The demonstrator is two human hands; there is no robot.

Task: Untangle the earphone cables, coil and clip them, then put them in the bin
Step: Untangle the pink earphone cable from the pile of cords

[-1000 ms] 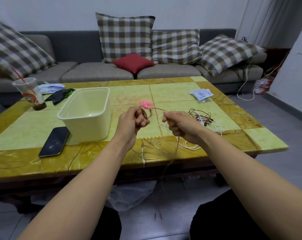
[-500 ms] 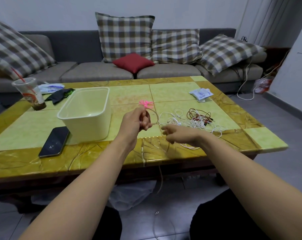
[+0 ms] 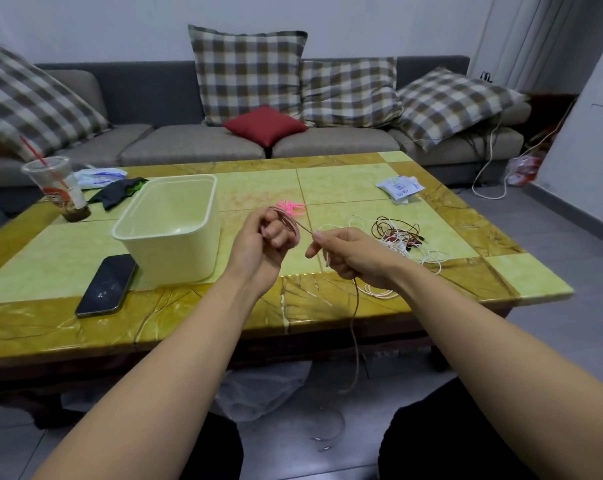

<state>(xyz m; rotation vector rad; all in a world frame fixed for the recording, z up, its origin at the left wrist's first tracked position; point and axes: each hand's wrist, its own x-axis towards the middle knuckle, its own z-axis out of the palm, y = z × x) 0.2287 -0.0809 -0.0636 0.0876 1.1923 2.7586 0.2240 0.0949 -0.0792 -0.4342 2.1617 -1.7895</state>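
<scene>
Over the counter's [image 3: 345, 181] near edge, your left hand [image 3: 258, 245] holds a coil of brown earphone cable [image 3: 305, 229] looped round its curled fingers. Your right hand [image 3: 350, 254] pinches the same cable just beside it, taut between both hands. The rest hangs past the counter edge toward the floor. Left of your left hand sits the bin [image 3: 175, 261], with pink clips [image 3: 290, 206] just behind that hand. More tangled cables [image 3: 400, 237] lie right of your right hand, and a phone [image 3: 106, 289] lies beside the bin.
</scene>
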